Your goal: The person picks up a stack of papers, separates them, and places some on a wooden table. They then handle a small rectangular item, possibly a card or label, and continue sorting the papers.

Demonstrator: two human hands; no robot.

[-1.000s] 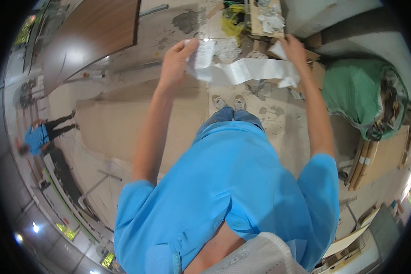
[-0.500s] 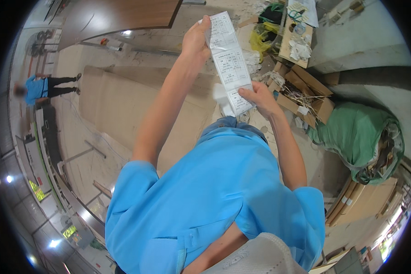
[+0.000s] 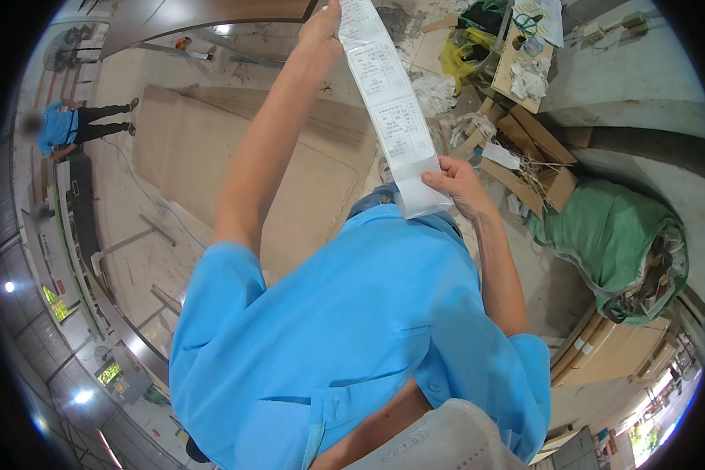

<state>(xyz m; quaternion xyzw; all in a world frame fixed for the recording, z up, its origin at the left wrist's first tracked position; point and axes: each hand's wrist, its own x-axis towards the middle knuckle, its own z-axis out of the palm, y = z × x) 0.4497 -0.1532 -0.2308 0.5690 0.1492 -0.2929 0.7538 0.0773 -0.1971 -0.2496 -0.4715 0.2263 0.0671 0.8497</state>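
A long white strip of printed labels [image 3: 388, 98] is stretched between my two hands, its far end running off the top edge of the view. My left hand [image 3: 321, 30] grips the strip's left side near that top edge. Lower down, my right hand [image 3: 456, 186] pinches the strip between thumb and fingers, close to its blank near end. That end hangs in front of my blue shirt [image 3: 337, 313], at waist height.
Right of my hands are an open carton [image 3: 544, 157] of scraps, a bulging green sack [image 3: 603, 235] and flat cardboard [image 3: 615, 352]. Small items lie on a narrow bench [image 3: 517, 70]. A brown board [image 3: 204, 19] is at the upper left. Another person [image 3: 66, 129] stands far left.
My left hand has moved up toward the top edge, and the strip's far end has left the view. My right hand is slightly lower and farther right, with the blank end now showing.
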